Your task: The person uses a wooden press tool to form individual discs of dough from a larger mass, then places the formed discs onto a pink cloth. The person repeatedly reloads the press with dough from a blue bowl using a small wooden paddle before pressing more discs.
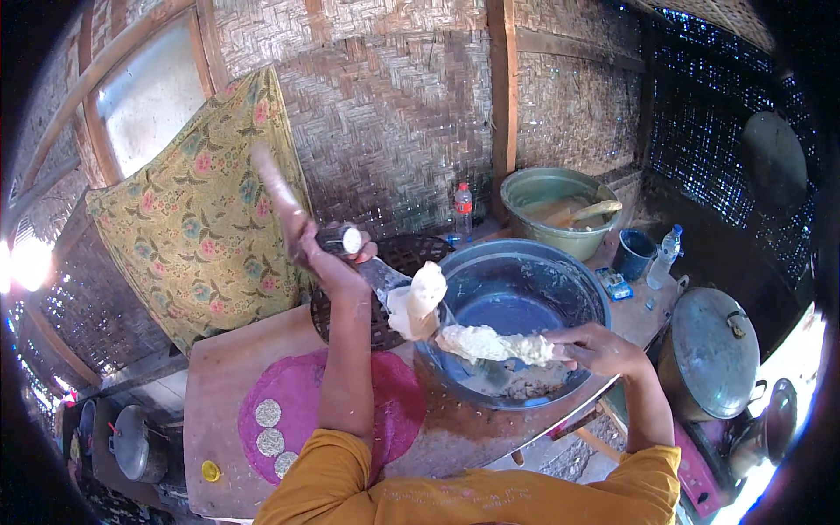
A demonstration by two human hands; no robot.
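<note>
Left hand (331,264) round a dark tube (332,240), right hand (605,349) pinching a dough-caked stick (494,345), so from here I'd work low over the blue basin (579,284) tbh.

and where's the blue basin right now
In the head view, the blue basin sits right of centre on the table, just in front of the green tub.
</note>
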